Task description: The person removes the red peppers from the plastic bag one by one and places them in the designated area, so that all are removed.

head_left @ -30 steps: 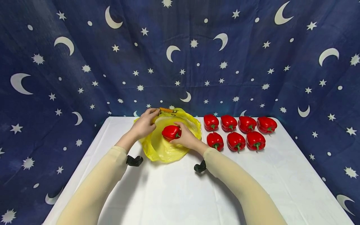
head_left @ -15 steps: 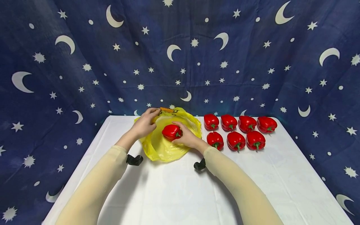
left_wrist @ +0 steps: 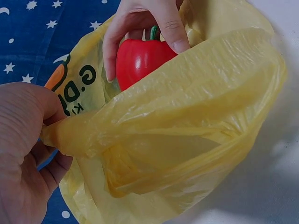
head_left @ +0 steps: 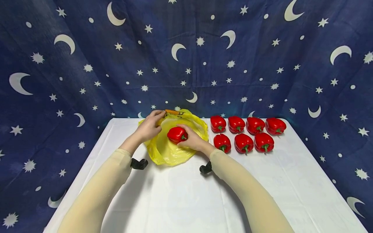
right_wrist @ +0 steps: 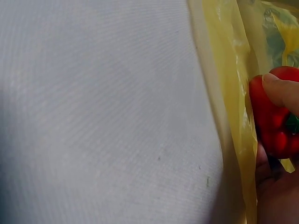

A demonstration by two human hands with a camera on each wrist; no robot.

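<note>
My right hand (head_left: 193, 139) grips a red bell pepper (head_left: 176, 134) with a green stem, inside the mouth of a yellow plastic bag (head_left: 163, 156). In the left wrist view, the fingers and thumb reach round the pepper (left_wrist: 140, 60), partly behind the bag's near edge. My left hand (head_left: 148, 128) pinches the bag's rim at its left side and holds it up. Dark lettering and an orange print show on the bag (left_wrist: 187, 102) there. The right wrist view has the thumb across the pepper (right_wrist: 273, 126), beside the bag's wall (right_wrist: 233, 93).
Several more red bell peppers stand in two rows to the right of the bag, among them one in the front row (head_left: 243, 143) and one at the back right (head_left: 275, 126). A white cloth (head_left: 180, 200) covers the table. Behind hangs a dark blue curtain (head_left: 186, 58) with moons and stars.
The hands, the pepper and the bag keep nearly the same places. The whole head view has shifted up slightly.
</note>
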